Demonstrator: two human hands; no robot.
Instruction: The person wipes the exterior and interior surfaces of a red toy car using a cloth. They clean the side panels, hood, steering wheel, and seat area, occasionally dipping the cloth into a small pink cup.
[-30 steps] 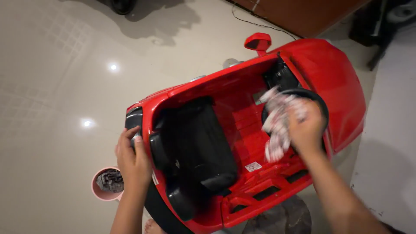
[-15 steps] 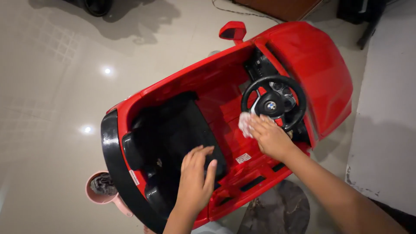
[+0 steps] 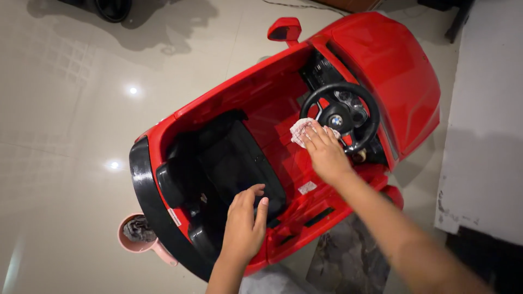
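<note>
Red plastic fills the head view: a ride-on toy car [image 3: 381, 60] lies skewed on a glossy tiled floor [image 3: 65, 136], its hood toward the top right corner and its black rear bumper [image 3: 143, 190] toward the lower left. A red mirror [image 3: 284, 30] sticks up from the car's far edge.

The right hand [image 3: 326, 152] reaches into the cockpit with fingers spread flat, pressing a pale patterned cloth [image 3: 299, 130] against the near left rim of the black steering wheel [image 3: 340, 115]. The cloth shows bunched beyond the fingertips, touching the wheel and lying over the red cabin floor [image 3: 289, 158].

The left hand [image 3: 243, 228] rests palm down on the front edge of the black seat [image 3: 239, 158], fingers loosely open and gripping nothing.

A white sticker [image 3: 307, 187] sits on the cabin floor between the two hands. Just beside the rear bumper, on the tiles, stands a pink cup [image 3: 136, 235] with a dark rag inside. A dark mat [image 3: 348, 261] lies under the car's near side.
</note>
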